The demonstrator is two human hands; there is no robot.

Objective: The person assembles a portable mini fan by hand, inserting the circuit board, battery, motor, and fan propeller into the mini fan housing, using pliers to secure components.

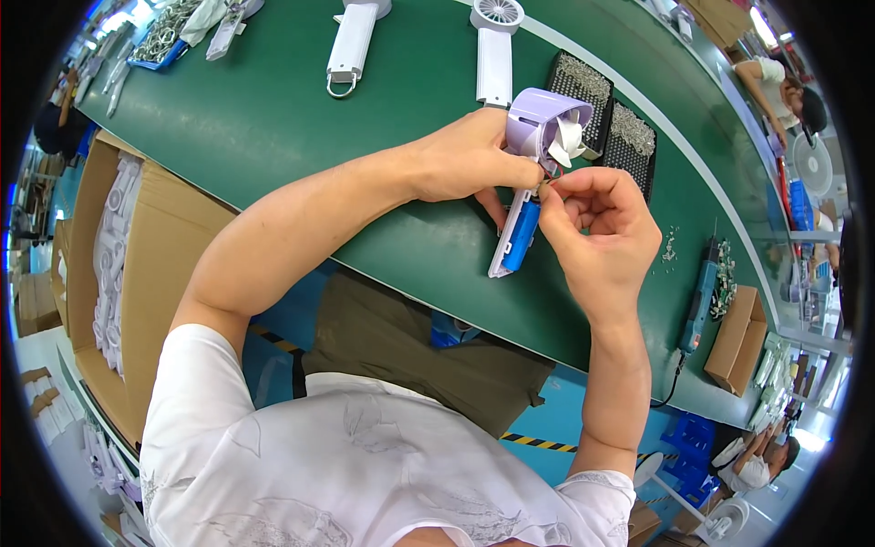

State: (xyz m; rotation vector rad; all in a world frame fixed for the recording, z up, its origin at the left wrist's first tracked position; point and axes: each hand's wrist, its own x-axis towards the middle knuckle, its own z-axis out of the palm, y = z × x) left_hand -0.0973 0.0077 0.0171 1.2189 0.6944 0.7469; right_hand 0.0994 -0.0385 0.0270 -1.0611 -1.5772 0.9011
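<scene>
**A:** Report the location of the unit and the state of each grip.

**B:** Your handheld fan (544, 128) is raised over the near side of the green surface (273, 118), fan head away from you, handle angled toward you. Your left grip (469, 157) is closed around the neck, just below the purple fan housing (527, 130). Your right grip (609, 226) is pinched, thumb to forefinger, on the red wires (557, 170) at that neck, as near as the view shows. Whether it also takes a small part is hidden by your fingertips.

**A:** Which stages are complete on your unit?

**B:** The white impeller (569, 142) sits at the purple fan housing, and the blue battery cell (522, 236) lies along the white handle shell (499, 265). Judge those parts as placed; whether they are secured cannot be told.

**A:** Which stages remain for you?

**B:** Your handle is open, with the battery cell exposed, and the wires are loose at the neck. By judgement, wire dressing is in hand; closing the handle and fastening it are not yet done. No front grille shows on your unit. The electric screwdriver (703, 299) lies to your right, unheld. Two black perforated trays (631, 164) of small metal parts stand just beyond the fan.
</scene>
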